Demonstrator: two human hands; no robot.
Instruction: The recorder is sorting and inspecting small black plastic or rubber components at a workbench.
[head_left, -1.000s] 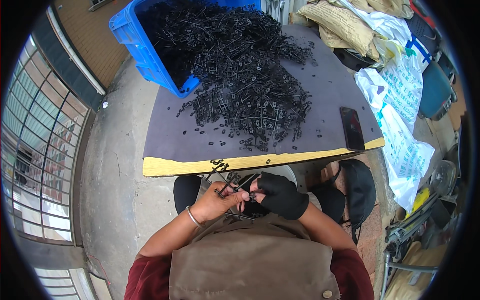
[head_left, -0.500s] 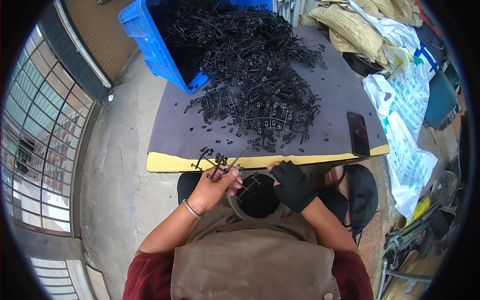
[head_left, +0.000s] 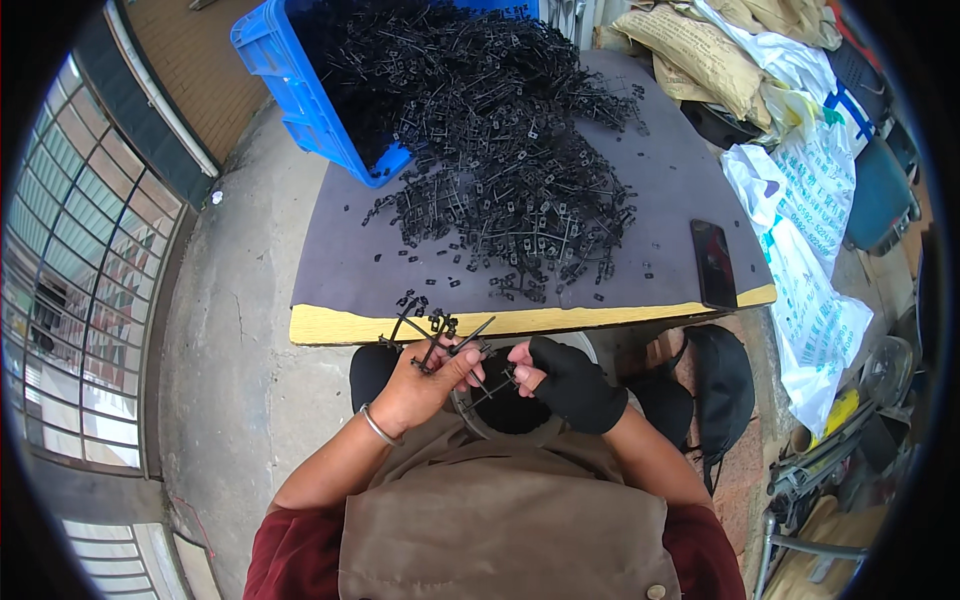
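Note:
My bare left hand [head_left: 415,388], with a bangle at the wrist, is closed around several black plastic sprues [head_left: 404,322]. Their thin stems and small end pieces stick out past the fingers. My right hand [head_left: 575,388], in a black fingerless glove, pinches a small black plastic piece [head_left: 509,372] at the end of a sprue branch reaching out from the left hand. Whether that piece is still joined to the branch is hard to tell. Below both hands, a round bucket [head_left: 470,418] holds a dark mass whose detail I cannot make out.
On the grey-covered table [head_left: 335,245] lies a big heap of black sprues [head_left: 500,150], spilling from a tipped blue crate [head_left: 315,125]. Small loose pieces are scattered before it. A dark phone [head_left: 714,265] lies at the right; white bags [head_left: 810,260] hang beyond the table's edge.
My right hand has moved left and its fingers have come together at the sprue's end. The left hand stays nearly in place, still holding the sprues.

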